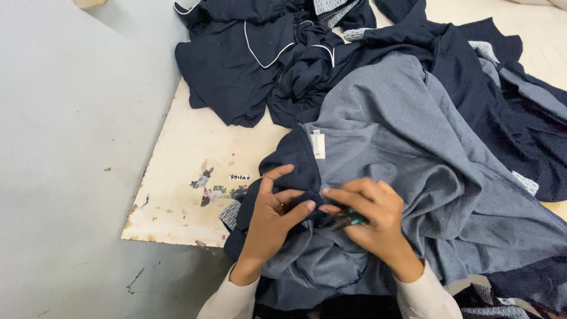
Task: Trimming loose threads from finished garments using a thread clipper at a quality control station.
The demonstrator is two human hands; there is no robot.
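1. Left hand [273,211]: lies on the dark navy collar edge of the grey-blue garment [407,153]. Grip pressed together, thumb and fingers pinching a fold of navy fabric near the neckline.
2. Right hand [372,215]: just beside the left, fingertips nearly touching it. Grip closed on a small tool with teal handles [353,220]; tool mostly hidden under the fingers, kind cannot be told for sure.
3. Garment: spread inside-out across the worktop [177,189], directly before the person, lower part bunched under both hands. A white label [318,145] sits at the neckline, just above the left hand.
4. Both wrists show cream sleeves [428,295].
5. Pile of dark navy garments with white piping [254,53]: behind the grey-blue one, touching it, reaching to the far edge of view.
6. Worktop surface: cream board, worn and paint-chipped, with a small bird-and-flower print [207,186] left of the hands. Grey floor [71,147] lies to its left.
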